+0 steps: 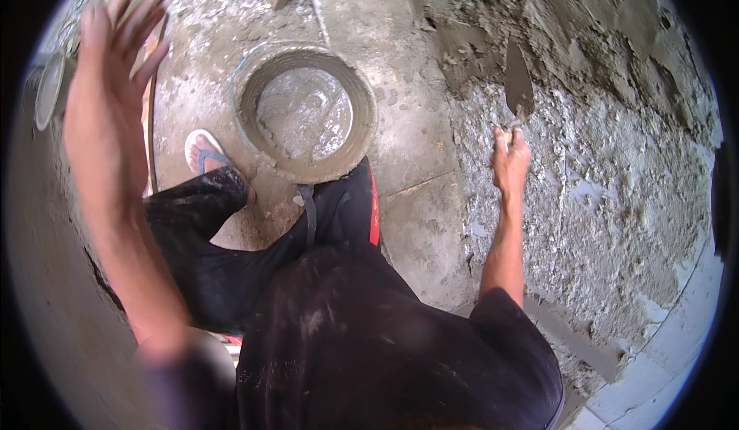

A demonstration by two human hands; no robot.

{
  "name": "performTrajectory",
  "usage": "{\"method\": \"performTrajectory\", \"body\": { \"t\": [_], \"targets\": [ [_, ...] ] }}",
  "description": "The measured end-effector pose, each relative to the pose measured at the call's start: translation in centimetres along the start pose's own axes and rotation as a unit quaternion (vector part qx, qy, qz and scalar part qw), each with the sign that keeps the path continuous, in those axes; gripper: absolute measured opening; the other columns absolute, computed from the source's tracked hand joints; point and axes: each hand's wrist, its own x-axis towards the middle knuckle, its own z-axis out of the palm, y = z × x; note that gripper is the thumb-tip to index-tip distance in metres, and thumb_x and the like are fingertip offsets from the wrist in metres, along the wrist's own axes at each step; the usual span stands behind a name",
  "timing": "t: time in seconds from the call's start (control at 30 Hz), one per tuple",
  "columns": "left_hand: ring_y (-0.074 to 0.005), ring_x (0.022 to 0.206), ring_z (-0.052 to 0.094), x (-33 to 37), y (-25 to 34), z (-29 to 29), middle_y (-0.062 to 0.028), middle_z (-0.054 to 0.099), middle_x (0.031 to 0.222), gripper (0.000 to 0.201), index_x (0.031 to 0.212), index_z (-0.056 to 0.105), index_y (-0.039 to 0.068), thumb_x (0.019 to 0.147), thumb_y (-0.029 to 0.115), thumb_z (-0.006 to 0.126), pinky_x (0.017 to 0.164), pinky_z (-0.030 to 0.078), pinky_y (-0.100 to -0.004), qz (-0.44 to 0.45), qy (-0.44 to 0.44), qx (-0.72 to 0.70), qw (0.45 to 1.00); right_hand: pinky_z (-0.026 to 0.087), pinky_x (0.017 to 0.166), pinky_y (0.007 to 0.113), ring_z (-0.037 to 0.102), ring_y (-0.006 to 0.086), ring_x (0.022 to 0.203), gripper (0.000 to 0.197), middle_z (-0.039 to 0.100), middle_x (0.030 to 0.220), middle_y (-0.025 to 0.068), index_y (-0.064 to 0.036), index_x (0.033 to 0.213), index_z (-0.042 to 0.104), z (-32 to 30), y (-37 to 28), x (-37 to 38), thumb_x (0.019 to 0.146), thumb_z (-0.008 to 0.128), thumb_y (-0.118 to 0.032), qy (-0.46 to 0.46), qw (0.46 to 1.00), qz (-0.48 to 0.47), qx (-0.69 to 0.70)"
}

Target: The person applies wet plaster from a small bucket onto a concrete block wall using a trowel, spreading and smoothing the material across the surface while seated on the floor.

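My right hand (511, 159) is closed round the handle of a pointed trowel (519, 82), whose blade points away from me over the rough mortar-covered surface (608, 222) on the right. Darker, wetter mortar (570, 37) lies beyond and around the blade. Raised at the far left, my left hand (112, 83) has its fingers spread and holds nothing. Between my hands stands a round bucket (358, 133) with a mortar-caked rim. Wet grey mortar (304, 110) fills its lower part.
My foot in a flip-flop (205, 153) rests left of the bucket. A dirty concrete floor (419, 222) runs between bucket and mortar surface. Pale tiles (654, 384) border the lower right. A round dish-like object (54, 91) is behind my left arm, beside a wall (38, 261).
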Motion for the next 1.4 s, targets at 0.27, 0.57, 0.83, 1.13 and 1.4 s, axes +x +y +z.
{"method": "performTrajectory", "body": {
  "t": [0.27,0.57,0.83,1.13,1.4],
  "targets": [
    [-0.0272,0.122,0.054,-1.2,1.7,0.7,-0.0224,0.058,0.131,0.062,0.133,0.051,-0.007,0.098,0.045,0.049,0.107,0.037,-0.0346,0.210,0.117,0.253,0.937,0.054,0.071,0.049,0.067,0.0402,0.084,0.024,0.067,0.097,0.0216,-0.0045,0.105,0.059,6.8,-13.9,-8.4,0.093,0.055,-0.025,-0.190,0.869,-0.358,-0.284],
    [-0.0228,0.115,0.057,-0.9,0.0,-1.7,-0.0188,0.063,0.120,0.049,0.126,0.055,-0.009,0.099,0.032,0.052,0.100,0.040,-0.0311,0.300,0.010,-0.044,0.953,0.054,0.073,0.044,0.069,0.0338,0.081,0.034,0.068,0.084,0.0178,0.0023,0.103,0.064,22.3,-11.7,-8.2,0.088,0.068,-0.029,-0.459,0.810,-0.318,-0.181],
    [-0.0211,0.114,0.057,-1.5,2.1,0.8,-0.0163,0.064,0.120,0.045,0.126,0.056,-0.007,0.102,0.030,0.050,0.099,0.041,-0.0309,0.220,0.085,0.042,0.971,0.052,0.076,0.046,0.065,0.0373,0.084,0.028,0.067,0.088,0.0181,-0.0015,0.099,0.063,15.8,-7.7,-8.9,0.087,0.064,-0.027,-0.423,0.868,-0.247,-0.075],
    [-0.0294,0.133,0.045,-0.3,-0.5,1.8,-0.0205,0.051,0.139,0.059,0.142,0.043,-0.001,0.104,0.043,0.035,0.112,0.034,-0.0416,0.064,0.023,0.029,0.997,0.052,0.054,0.037,0.066,0.0293,0.067,0.020,0.067,0.084,0.0171,-0.0019,0.102,0.064,7.9,-11.5,-9.3,0.090,0.063,-0.018,-0.412,0.893,-0.170,0.062],
    [-0.0290,0.132,0.047,0.4,0.3,3.0,-0.0206,0.050,0.139,0.060,0.143,0.042,-0.002,0.103,0.043,0.037,0.111,0.035,-0.0399,0.051,0.018,0.038,0.998,0.034,0.036,0.023,0.046,0.0087,0.046,0.020,0.056,0.063,0.0026,0.0002,0.105,0.066,-3.6,-4.3,6.7,0.097,0.054,-0.014,-0.215,0.976,0.020,0.030]
  ]
}}
